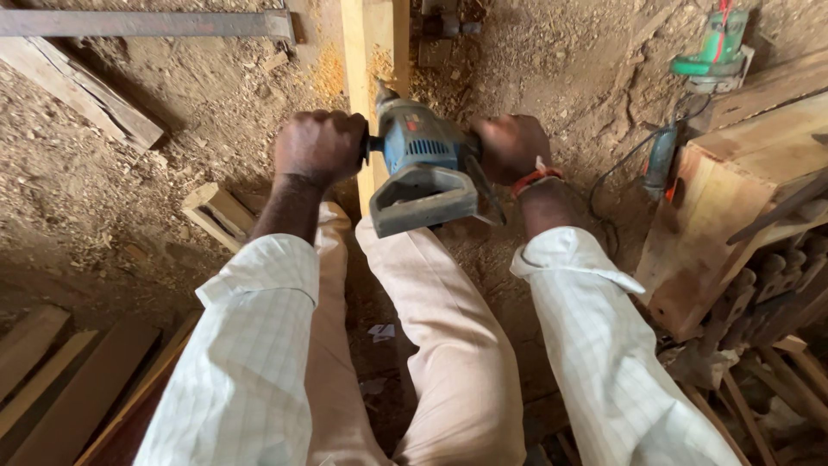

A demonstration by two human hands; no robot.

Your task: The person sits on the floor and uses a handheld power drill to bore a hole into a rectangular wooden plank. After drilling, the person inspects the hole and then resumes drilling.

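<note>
A blue and grey power drill (423, 164) points down onto a pale wooden beam (373, 43) that runs away from me over the dusty ground. My left hand (319, 145) is closed around the drill's side handle on the left. My right hand (509, 147), with a red band at the wrist, grips the drill body on the right. The drill's bit end (382, 91) meets the beam amid orange sawdust. My legs in light trousers straddle the beam below the drill.
A metal bar (147, 23) and a rough plank (82, 91) lie at upper left. A small wood block (216, 211) lies left of my leg. A green power tool (716, 52), a cable and stacked timber (733, 190) are on the right. Planks (60, 380) lie lower left.
</note>
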